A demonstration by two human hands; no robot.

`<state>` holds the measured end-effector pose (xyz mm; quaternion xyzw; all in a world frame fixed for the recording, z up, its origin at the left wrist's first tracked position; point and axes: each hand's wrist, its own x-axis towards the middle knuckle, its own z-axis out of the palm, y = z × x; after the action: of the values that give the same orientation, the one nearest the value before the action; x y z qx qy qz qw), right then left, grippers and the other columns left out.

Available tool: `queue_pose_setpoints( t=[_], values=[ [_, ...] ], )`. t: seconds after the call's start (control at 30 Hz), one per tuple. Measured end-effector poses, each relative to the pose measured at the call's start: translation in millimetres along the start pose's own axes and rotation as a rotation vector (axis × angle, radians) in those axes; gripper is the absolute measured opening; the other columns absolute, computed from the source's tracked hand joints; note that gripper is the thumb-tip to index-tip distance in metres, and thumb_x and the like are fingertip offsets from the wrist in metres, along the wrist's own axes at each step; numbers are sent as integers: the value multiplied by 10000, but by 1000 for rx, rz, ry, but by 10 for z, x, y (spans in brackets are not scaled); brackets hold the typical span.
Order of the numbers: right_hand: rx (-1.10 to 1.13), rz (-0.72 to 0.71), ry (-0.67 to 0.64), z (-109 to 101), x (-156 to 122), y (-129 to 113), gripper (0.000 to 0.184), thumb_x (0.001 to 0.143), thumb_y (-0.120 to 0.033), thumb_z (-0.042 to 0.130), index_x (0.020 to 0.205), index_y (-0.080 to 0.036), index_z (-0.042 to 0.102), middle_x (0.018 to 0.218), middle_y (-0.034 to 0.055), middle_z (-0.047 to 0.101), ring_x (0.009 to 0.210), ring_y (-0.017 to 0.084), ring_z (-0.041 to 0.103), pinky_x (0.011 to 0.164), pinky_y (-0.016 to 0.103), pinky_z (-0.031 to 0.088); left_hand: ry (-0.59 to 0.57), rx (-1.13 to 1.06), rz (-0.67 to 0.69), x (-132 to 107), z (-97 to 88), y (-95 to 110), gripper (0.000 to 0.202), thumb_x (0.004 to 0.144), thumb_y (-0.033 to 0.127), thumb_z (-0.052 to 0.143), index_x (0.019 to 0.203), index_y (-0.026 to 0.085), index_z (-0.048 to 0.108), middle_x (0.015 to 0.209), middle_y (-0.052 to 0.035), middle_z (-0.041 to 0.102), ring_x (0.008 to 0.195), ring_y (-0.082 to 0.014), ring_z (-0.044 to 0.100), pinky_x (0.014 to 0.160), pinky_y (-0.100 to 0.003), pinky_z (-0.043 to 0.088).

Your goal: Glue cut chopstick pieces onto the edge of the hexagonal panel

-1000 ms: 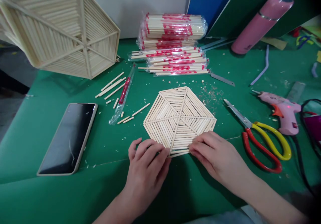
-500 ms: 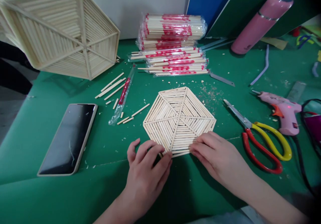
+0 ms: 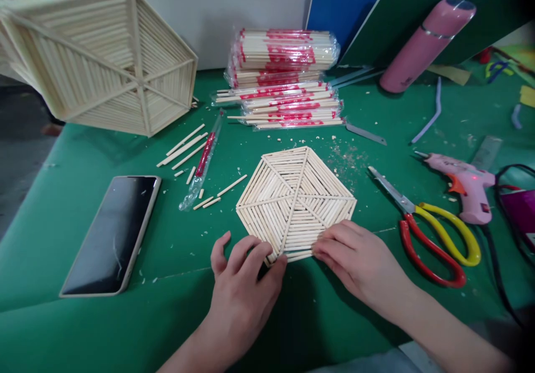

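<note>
A flat hexagonal panel of wooden sticks point(image 3: 288, 194), crossed by spokes that meet in the middle, lies on the green table. At its near edge a thin wooden stick point(image 3: 300, 256) lies with a narrow dark gap behind it. My left hand point(image 3: 244, 270) is at the near-left corner, thumb and index finger closing on the panel there, with the little finger raised. My right hand point(image 3: 355, 256) has its fingers pinched together at the near-right edge, at the stick's right end. My fingertips hide both ends of that stick.
Scissors point(image 3: 407, 206) and a pink glue gun point(image 3: 463, 180) lie right. A phone point(image 3: 111, 233) and cut sticks point(image 3: 184, 147) are left. Behind stand a large stick-built hexagonal structure point(image 3: 104, 61), wrapped chopsticks point(image 3: 284, 55) and a pink flask point(image 3: 426, 47). A metal blade point(image 3: 366, 134) lies beyond the panel.
The view has shifted slightly, so most things sit a little lower and further left. My left thumb has moved slightly against the near edge; both hands stay at the panel.
</note>
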<state>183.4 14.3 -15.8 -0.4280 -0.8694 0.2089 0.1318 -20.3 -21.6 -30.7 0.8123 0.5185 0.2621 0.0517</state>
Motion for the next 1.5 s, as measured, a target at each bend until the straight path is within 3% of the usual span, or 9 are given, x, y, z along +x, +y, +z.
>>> queue_pose_setpoints(
  t=[0.23,0.37,0.47,0.73,0.93,1.5],
  values=[
    [135,-20,134,64,-72,40,145,840,-163,498,871,-187,637,792,45,613,744,150,532,656,282,432,8,13,-1,-14,-29,6,100,777,199,580,833,254,641,844,-15,635,903,-210,540,953,-537,238],
    [166,62,244,55,-174,96,177,817,-165,531,969,-184,620,860,59,612,788,155,551,687,287,464,43,13,7,23,-56,25,115,777,204,586,880,227,631,839,-18,653,900,-221,545,957,-541,238],
    [138,113,306,40,-251,128,148,805,-162,541,908,-193,641,803,48,596,745,153,549,639,281,464,54,29,42,78,-53,57,122,787,201,568,894,212,624,844,-25,657,890,-223,543,959,-532,244],
    [130,114,287,129,-267,62,168,818,-153,517,903,-185,657,768,52,584,714,153,523,601,280,434,-88,30,176,36,132,117,215,788,200,570,1001,213,597,978,-14,644,995,-219,509,1005,-506,194],
    [51,71,288,147,-269,49,183,826,-157,507,910,-187,667,745,50,601,678,147,518,579,275,419,-76,48,183,11,175,107,219,799,169,544,1010,195,595,977,-22,646,954,-210,534,981,-485,245],
    [46,32,272,148,-247,-3,165,824,-111,504,837,-137,667,697,55,600,649,145,461,575,285,398,-74,48,194,-3,204,100,209,801,146,539,997,189,596,1005,-14,653,938,-200,525,1004,-489,215]
  ],
)
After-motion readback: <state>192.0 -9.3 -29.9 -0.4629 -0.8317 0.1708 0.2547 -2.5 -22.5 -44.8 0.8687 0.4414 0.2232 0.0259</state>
